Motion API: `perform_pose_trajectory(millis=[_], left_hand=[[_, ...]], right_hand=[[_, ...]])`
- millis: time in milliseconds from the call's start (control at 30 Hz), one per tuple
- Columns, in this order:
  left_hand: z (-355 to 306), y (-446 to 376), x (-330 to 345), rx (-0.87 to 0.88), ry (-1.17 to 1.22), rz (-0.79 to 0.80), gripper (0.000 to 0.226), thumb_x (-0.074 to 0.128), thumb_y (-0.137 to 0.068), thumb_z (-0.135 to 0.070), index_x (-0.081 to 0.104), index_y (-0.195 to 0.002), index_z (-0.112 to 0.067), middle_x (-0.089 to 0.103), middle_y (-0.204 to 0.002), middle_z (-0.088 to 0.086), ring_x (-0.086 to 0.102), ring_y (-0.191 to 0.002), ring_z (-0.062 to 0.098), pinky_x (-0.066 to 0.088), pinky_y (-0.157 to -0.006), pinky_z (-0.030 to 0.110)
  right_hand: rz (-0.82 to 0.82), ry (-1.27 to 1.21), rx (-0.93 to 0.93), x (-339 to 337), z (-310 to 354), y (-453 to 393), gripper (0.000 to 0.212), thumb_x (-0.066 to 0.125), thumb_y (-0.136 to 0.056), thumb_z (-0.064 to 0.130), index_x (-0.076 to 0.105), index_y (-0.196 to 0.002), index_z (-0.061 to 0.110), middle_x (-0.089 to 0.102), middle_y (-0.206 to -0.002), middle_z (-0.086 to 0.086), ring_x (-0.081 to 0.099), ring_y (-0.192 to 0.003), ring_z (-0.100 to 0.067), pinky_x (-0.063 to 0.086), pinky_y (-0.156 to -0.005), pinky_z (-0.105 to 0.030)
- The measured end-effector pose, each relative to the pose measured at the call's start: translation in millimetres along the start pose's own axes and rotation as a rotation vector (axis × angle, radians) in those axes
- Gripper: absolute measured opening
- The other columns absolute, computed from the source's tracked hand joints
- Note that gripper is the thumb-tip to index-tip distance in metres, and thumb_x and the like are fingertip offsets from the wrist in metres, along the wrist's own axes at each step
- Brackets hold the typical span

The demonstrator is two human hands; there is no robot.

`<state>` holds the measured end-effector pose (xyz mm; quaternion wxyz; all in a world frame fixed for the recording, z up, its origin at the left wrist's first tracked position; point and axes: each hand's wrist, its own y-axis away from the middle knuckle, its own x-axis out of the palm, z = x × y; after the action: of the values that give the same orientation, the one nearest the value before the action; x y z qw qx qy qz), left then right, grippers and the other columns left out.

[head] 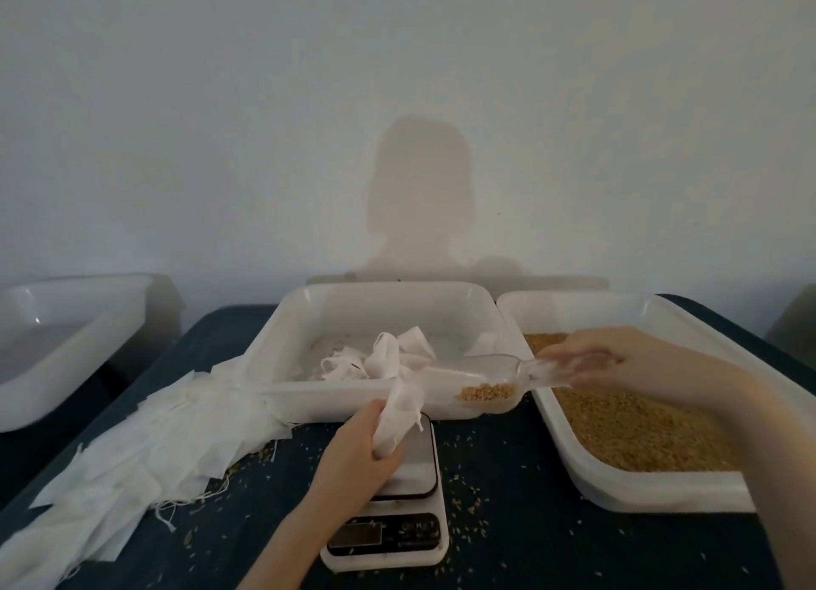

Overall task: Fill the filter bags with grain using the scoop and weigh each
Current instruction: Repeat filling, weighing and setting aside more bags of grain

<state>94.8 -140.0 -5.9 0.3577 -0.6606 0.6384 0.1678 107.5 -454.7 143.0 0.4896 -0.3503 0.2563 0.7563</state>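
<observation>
The scale (388,523) is sitting nearest, its platform bare apart from the bag hovering over its far edge. Just above the scale the left hand (357,446) is gripping a filter bag (399,413), fingers curled round its lower part and its mouth pointing up. Beyond and right of the scale the right hand (618,362) is pinching the handle of the clear scoop (481,384), which is carrying a small heap of grain (488,390) near its back end and reaching toward the bag's mouth. Right of the scale the grain tray (689,497) is lying well filled; behind the scale a second tray (282,395) is holding more bags. This looks like the filling step: next the scoop's lip needs lining up inside the mouth before tipping, then the bag going onto the scale.
</observation>
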Motion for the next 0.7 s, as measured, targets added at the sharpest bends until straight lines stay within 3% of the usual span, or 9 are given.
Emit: perform_pose_trajectory(millis=[133,367,567,700], left_hand=[[-1,0,-4,0.025,-0.062,-0.007,0.031,0.061,-0.082,-0.032,0.045,-0.106,-0.044,0.058,-0.089,-0.020,0.056,-0.081,-0.004,0.049,-0.070,0.019],[1,-1,-3,-0.020,-0.075,0.012,0.033,0.059,-0.083,-0.036,0.042,-0.110,-0.044,0.058,-0.091,-0.020,0.058,-0.077,-0.002,0.051,-0.067,0.021],[2,-4,-3,-0.066,-0.074,-0.005,0.031,0.060,-0.083,-0.038,0.042,-0.107,-0.044,0.058,-0.090,-0.020,0.059,-0.075,0.000,0.052,-0.066,0.022],[1,-5,-4,-0.075,-0.050,-0.019,0.029,0.060,-0.083,-0.039,0.042,-0.105,-0.044,0.058,-0.089,-0.019,0.059,-0.073,0.000,0.052,-0.065,0.022]], right_hand=[[0.016,0.035,0.013,2,9,-4,0.030,0.061,-0.091,0.027,0.061,-0.111,0.050,0.062,-0.113,0.021,0.057,-0.104,0.005,0.047,-0.095,-0.026],[0.010,0.108,0.035,-7,14,-3,0.035,0.062,-0.089,0.018,0.061,-0.104,0.049,0.061,-0.110,0.019,0.056,-0.100,0.005,0.045,-0.083,-0.017],[0.038,0.142,0.033,-9,14,-4,0.037,0.062,-0.089,0.018,0.060,-0.106,0.051,0.060,-0.113,0.018,0.056,-0.103,0.005,0.048,-0.091,-0.024],[0.050,0.150,0.021,-5,18,-5,0.036,0.062,-0.090,0.017,0.062,-0.108,0.048,0.060,-0.114,0.020,0.056,-0.103,0.005,0.048,-0.088,-0.019]])
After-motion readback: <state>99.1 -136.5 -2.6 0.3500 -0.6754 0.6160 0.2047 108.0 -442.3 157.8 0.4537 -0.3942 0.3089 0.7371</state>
